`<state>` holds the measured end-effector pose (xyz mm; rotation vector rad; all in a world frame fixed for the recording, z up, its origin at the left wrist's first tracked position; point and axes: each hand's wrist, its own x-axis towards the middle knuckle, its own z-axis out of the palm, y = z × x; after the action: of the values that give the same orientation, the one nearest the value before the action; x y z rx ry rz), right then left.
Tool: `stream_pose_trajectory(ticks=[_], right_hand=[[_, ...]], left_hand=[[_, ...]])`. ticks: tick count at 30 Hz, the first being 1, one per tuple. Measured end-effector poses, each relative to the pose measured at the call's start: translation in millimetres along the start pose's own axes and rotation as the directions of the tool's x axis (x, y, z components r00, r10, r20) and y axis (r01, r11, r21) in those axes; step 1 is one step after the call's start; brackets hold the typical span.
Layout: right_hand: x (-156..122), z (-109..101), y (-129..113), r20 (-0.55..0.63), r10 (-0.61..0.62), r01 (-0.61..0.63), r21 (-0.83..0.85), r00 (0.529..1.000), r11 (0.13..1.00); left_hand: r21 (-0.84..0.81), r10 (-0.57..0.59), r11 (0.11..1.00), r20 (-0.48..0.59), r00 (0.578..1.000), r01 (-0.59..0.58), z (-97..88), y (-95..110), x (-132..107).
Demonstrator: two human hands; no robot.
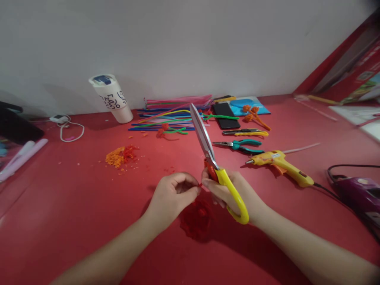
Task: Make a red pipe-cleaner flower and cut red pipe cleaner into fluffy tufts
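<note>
Scissors [234,196] with yellow handles and long metal blades are gripped in my right hand [240,194]. The blades point up and away, and they look closed. My left hand [175,196] pinches a small thin red piece [200,185] between thumb and forefinger, close to the right hand's fingertips. Below the hands a dark red, ruffled, flower-like thing [196,219] lies on the red table [97,221]; its upper edge is partly hidden by my fingers. Farther left sits a small pile of orange and red fluff clippings [118,156].
Coloured pipe cleaners [169,114] lie along the wall beside a white tumbler [111,97]. To the right are a phone [226,115], a utility knife [245,132], pliers [239,145], a yellow glue gun [282,164] with its cord, and orange fuzzy flowers [252,114].
</note>
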<state>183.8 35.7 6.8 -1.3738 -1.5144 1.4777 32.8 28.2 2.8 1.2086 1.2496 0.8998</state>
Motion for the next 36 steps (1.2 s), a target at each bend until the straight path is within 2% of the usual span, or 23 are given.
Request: stream_pose_trajectory(ticks=[9, 11, 13, 15, 17, 21, 25, 30, 36], right_hand=[[1, -3, 1, 0.040, -0.065, 0.070, -0.128, 0.997, 0.989], [1, -6, 0, 0.020, -0.120, 0.122, -0.173, 0.993, 0.977], [1, -10, -1, 0.001, -0.171, 0.165, -0.270, 0.985, 0.949], [0, -15, -1, 0.004, -0.191, 0.175, -0.417, 0.982, 0.892], [-1, -19, 1, 0.020, -0.178, 0.157, -0.574, 0.984, 0.803], [-1, -23, 10, 0.085, -0.207, 0.192, -0.795, 0.975, 0.576], [1, -22, 22, 0.171, -0.306, 0.277, -0.895, 0.937, 0.350], [3, -18, 33, 0.223, -0.393, 0.341, -0.902, 0.892, 0.264], [2, -17, 38, 0.228, -0.395, 0.340, -0.909, 0.890, 0.242]], left_hand=[[0.031, -0.031, 0.999, 0.048, 0.998, 0.030, -0.9, -1, -1], [-0.040, -0.030, 0.999, 0.014, 0.999, 0.031, -2.5, 1, -1], [-0.164, -0.004, 0.986, -0.078, 0.997, -0.008, -5.5, 3, 0], [-0.278, 0.029, 0.957, -0.184, 0.982, -0.081, -9.8, 3, 2], [-0.356, 0.058, 0.923, -0.246, 0.968, -0.145, -14.6, 3, 3], [-0.443, 0.085, 0.868, -0.308, 0.947, -0.222, -22.8, 4, 4], [-0.458, 0.100, 0.851, -0.337, 0.936, -0.256, -27.3, 4, 4], [-0.454, 0.120, 0.846, -0.346, 0.930, -0.278, -28.1, 3, 4], [-0.472, 0.122, 0.837, -0.335, 0.934, -0.278, -27.0, 5, 5]])
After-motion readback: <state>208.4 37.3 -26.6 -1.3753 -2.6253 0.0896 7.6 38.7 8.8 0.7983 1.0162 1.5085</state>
